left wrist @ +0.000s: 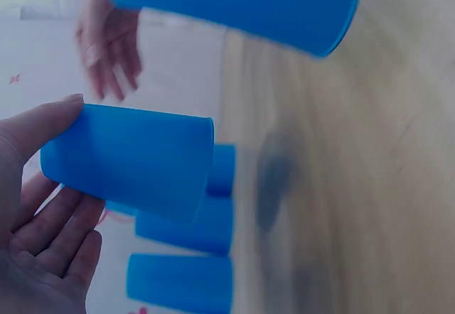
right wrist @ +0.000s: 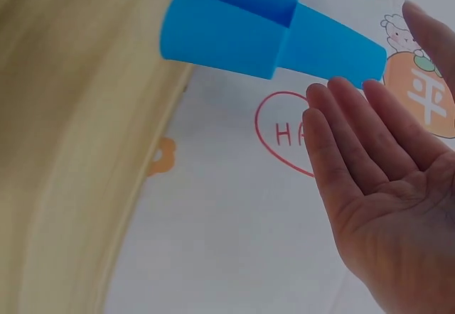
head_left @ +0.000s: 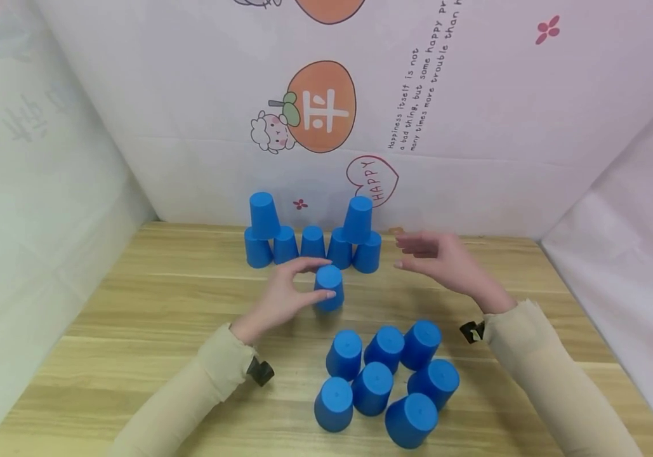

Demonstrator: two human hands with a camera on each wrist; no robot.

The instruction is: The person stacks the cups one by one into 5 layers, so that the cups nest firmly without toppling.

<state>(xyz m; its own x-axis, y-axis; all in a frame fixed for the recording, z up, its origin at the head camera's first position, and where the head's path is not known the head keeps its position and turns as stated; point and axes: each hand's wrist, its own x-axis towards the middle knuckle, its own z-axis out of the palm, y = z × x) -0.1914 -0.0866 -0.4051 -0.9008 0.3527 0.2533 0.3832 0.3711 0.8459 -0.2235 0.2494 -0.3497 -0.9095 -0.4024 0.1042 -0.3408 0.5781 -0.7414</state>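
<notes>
My left hand (head_left: 279,297) pinches an upside-down blue cup (head_left: 329,289) between thumb and fingers, in front of the back row. In the left wrist view the gripped cup (left wrist: 131,158) appears raised off the wood. Several upside-down blue cups stand in the row along the wall, among them the middle cup (head_left: 312,241). An upper cup (head_left: 264,216) rests across the two leftmost ones, and another upper cup (head_left: 358,219) across the two rightmost. To the right of the row, my right hand (head_left: 445,261) hovers with nothing in it, its fingers (right wrist: 362,140) extended in the right wrist view.
Nearer to me on the wooden table (head_left: 149,304), several more upside-down blue cups stand in a loose cluster, such as the front cup (head_left: 412,419). A printed white wall cloth (head_left: 200,127) rises behind the row, with white side cloths left and right.
</notes>
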